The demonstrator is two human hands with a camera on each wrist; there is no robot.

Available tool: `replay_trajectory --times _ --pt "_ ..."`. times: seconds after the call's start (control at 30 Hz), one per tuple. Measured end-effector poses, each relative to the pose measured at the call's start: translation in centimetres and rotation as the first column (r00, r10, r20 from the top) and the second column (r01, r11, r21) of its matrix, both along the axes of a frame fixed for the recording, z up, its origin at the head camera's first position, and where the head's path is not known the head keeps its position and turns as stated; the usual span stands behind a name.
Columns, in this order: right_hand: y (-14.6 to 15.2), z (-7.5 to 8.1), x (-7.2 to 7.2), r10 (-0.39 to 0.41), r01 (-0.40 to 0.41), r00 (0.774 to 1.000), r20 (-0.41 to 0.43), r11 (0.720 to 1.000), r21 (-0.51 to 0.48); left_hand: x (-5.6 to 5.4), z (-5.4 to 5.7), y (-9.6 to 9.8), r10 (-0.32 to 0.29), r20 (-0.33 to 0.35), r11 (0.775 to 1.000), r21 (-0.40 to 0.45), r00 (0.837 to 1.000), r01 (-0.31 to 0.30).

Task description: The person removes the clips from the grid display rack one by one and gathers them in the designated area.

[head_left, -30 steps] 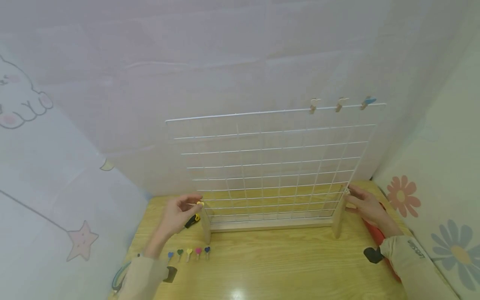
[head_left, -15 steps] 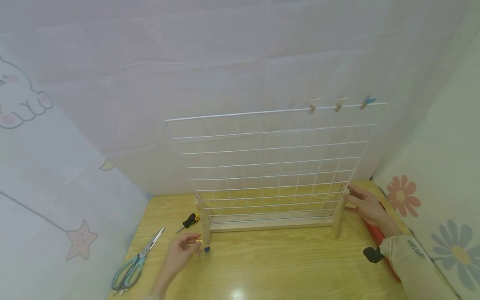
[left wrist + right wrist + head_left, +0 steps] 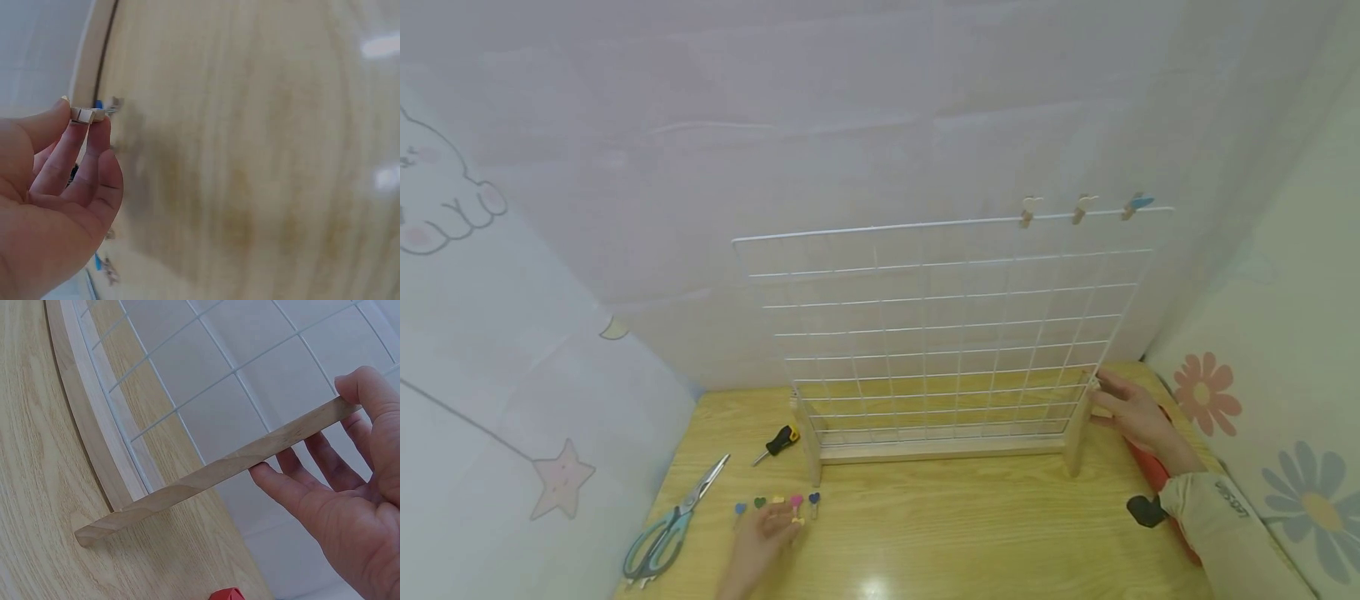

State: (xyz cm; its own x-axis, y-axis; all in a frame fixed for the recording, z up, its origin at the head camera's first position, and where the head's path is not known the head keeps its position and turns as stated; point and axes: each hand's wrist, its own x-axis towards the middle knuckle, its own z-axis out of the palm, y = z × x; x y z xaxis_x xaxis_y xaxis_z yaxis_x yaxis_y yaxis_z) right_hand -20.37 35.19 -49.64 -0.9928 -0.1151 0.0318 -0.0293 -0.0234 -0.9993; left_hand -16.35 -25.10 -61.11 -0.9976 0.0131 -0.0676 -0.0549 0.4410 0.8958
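Observation:
My left hand (image 3: 760,542) pinches a small wooden clothespin (image 3: 87,115) between thumb and fingertips, low over the table's left part. The clothespin's yellow heart shows at the fingertips in the head view. Beside that hand lies a row of heart clothespins: blue (image 3: 741,507), green (image 3: 760,502), yellow (image 3: 778,500), pink (image 3: 797,501) and dark blue (image 3: 814,498). My right hand (image 3: 1135,415) grips the right wooden side post (image 3: 212,472) of a stand, thumb on its upper end. The stand carries a white wire grid (image 3: 966,296). Three clothespins (image 3: 1080,211) sit on its top wire at the right.
Scissors (image 3: 679,512) with blue-grey handles lie at the table's left edge. Behind them is a black-and-yellow screwdriver (image 3: 781,442), near the left post (image 3: 808,450). Under my right forearm lies a red object (image 3: 1150,467). Fabric-covered walls (image 3: 865,108) enclose the back and sides.
My left hand has left the top of the left post and come down toward the clothespin row, the yellow clothespin still in its fingers. The right hand stays on its post.

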Motion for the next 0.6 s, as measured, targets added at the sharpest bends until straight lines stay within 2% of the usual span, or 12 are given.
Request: replay_trajectory --times 0.1,0.17,0.4,0.6 --pt "0.05 0.02 0.02 -0.005 0.005 1.000 0.013 1.000 0.014 0.57 -0.69 -0.05 0.009 0.046 0.999 -0.034 0.999 -0.007" --pt "0.08 0.03 0.03 -0.012 0.012 1.000 0.021 1.000 0.020 0.85 -0.87 0.01 0.018 0.050 0.998 -0.065 0.999 -0.015" --pt "0.14 -0.03 -0.02 -0.014 0.014 1.000 0.018 1.000 0.024 0.77 -0.84 0.44 0.053 -0.020 0.985 -0.163 0.998 -0.056" --pt "0.08 0.02 0.00 -0.013 0.013 1.000 0.011 1.000 0.026 0.03 -1.09 0.39 0.014 -0.054 0.972 -0.232 0.998 -0.026"
